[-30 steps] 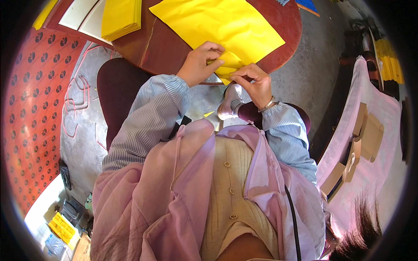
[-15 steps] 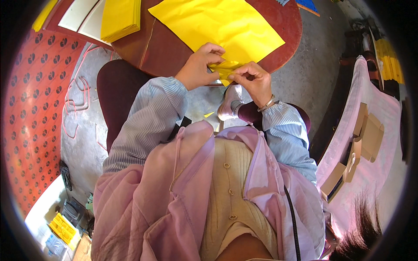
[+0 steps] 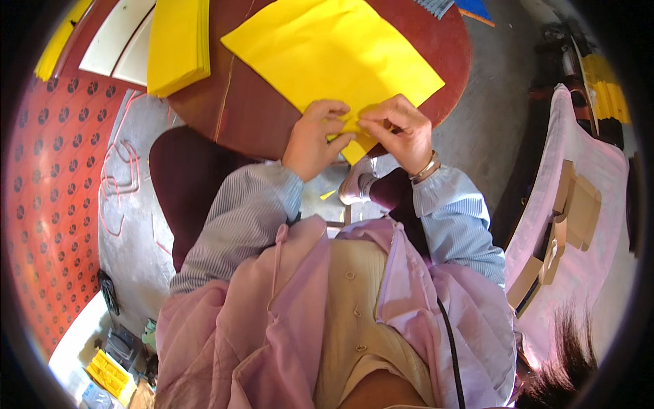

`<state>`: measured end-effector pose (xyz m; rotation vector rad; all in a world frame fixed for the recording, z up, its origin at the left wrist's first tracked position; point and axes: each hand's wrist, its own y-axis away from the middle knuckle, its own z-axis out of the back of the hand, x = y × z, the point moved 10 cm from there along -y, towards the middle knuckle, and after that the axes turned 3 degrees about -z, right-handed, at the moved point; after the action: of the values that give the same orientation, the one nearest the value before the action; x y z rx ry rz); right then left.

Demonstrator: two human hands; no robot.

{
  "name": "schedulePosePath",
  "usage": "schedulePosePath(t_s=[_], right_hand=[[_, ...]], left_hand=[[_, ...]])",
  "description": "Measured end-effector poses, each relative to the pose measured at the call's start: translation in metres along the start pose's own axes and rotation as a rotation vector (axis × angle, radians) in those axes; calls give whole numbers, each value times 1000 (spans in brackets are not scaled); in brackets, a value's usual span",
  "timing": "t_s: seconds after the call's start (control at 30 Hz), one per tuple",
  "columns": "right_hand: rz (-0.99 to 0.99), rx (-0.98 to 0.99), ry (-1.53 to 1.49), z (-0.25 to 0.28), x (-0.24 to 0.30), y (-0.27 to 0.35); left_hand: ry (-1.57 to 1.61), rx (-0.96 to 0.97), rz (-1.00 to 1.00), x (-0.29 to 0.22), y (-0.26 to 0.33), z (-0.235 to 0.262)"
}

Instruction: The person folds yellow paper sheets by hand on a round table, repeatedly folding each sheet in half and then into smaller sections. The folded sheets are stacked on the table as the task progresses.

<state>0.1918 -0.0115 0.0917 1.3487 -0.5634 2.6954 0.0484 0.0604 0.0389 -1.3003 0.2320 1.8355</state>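
Note:
A broad yellow sheet (image 3: 334,51) of cloth-like material lies slantwise on a round reddish-brown table (image 3: 255,126). Its near corner sticks out past the table's front edge, toward my lap. My left hand (image 3: 315,141) is curled on that corner from the left, with the thumb and fingers closed on the bunched material. From the right, my right hand (image 3: 407,134) pinches a small gathered bit of the same corner between thumb and forefinger. The fingertips of both hands almost meet there. What lies under the fingers is hidden.
A stack of folded yellow pieces (image 3: 178,48) rests at the table's left. A blue-grey item (image 3: 434,7) lies at its far edge. Pink-covered furniture (image 3: 545,198) with opened cardboard boxes (image 3: 582,215) stands at my right. Below the table are my shoe (image 3: 352,185) and a yellow scrap (image 3: 328,195).
Hands, sheet corner and table edge appear slightly lower in the picture. The sheet's corner now points further down between my hands, and both hands keep hold of it.

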Motion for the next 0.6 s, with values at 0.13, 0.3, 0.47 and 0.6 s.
schedulePosePath(t_s=[0.13,0.3,0.47,0.6], right_hand=[[123,-201,251,67,-62,-80],[-54,-388,776,141,-199,-197],[-221,-403,1285,156,-255,-212],[-375,-382,1051,172,-255,-211]], left_hand=[[44,42,46,-1,2,-2],[64,72,41,-7,0,-1],[33,74,49,-12,-1,5],[-8,49,8,-14,0,8]])
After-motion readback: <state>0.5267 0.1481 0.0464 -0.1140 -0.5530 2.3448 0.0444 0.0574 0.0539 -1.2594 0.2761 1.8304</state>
